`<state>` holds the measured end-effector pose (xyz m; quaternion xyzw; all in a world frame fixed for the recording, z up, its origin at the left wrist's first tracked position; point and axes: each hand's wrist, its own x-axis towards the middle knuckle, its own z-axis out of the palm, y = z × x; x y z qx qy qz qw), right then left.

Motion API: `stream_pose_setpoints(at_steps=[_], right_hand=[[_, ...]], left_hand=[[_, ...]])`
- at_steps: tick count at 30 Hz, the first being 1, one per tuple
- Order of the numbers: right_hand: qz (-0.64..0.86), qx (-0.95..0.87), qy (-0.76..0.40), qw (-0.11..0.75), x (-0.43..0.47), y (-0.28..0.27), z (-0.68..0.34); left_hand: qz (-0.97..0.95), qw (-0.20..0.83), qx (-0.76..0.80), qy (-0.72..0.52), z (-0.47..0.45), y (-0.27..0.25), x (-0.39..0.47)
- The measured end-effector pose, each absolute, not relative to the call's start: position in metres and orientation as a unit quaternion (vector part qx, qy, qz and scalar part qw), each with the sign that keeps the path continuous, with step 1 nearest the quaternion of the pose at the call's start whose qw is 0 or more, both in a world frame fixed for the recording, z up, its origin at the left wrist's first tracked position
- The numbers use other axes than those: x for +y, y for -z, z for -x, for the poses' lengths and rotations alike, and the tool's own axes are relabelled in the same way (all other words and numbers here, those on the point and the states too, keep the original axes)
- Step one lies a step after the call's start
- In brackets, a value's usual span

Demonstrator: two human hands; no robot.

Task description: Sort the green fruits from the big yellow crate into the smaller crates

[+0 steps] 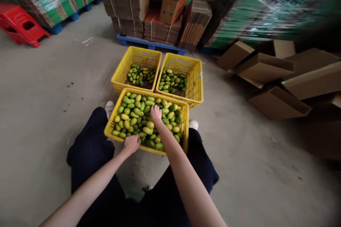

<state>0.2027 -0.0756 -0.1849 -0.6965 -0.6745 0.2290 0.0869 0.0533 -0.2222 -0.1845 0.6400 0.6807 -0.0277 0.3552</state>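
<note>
Left hand [132, 143] curls at the near edge and right hand [156, 113] over the middle of the front yellow crate [187, 124], spread with green and yellow fruit [137, 111], though I can't tell whether either grips any, while the left rear crate [122, 67] and right rear crate [195, 82] hold less.

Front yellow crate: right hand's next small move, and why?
Probably close the right hand on one fruit and lift it: the hand is curled down at the fruit, its grip hidden, while the left hand sits at the near edge of the front crate.
</note>
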Motion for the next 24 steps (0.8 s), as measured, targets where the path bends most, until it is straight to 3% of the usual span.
stream_pose_setpoints(at_steps=[6, 11, 13, 15, 17, 20, 24], right_hand=[[0.669, -0.700, -0.218, 0.121, -0.087, 0.182, -0.217], [0.669, -0.674, -0.234, 0.207, -0.105, 0.157, -0.224], [0.662, -0.631, -0.261, 0.309, -0.111, 0.134, -0.237], [0.602, -0.492, -0.341, 0.528, -0.117, 0.104, -0.257], [0.512, -0.365, -0.416, 0.657, -0.124, 0.074, -0.279], [0.408, -0.242, -0.483, 0.736, -0.135, 0.040, -0.305], [0.392, -0.158, -0.488, 0.764, -0.146, 0.026, -0.317]], left_hand=[[-0.656, 0.331, 0.674, 0.075, -0.056, 0.182, -0.221], [-0.651, 0.328, 0.679, 0.085, -0.056, 0.179, -0.220], [-0.642, 0.336, 0.684, 0.080, -0.056, 0.177, -0.218], [-0.640, 0.359, 0.677, 0.063, -0.060, 0.175, -0.213], [-0.648, 0.393, 0.652, 0.030, -0.069, 0.174, -0.201], [-0.671, 0.431, 0.602, -0.032, -0.097, 0.169, -0.171], [-0.686, 0.441, 0.571, -0.092, -0.157, 0.160, -0.116]])
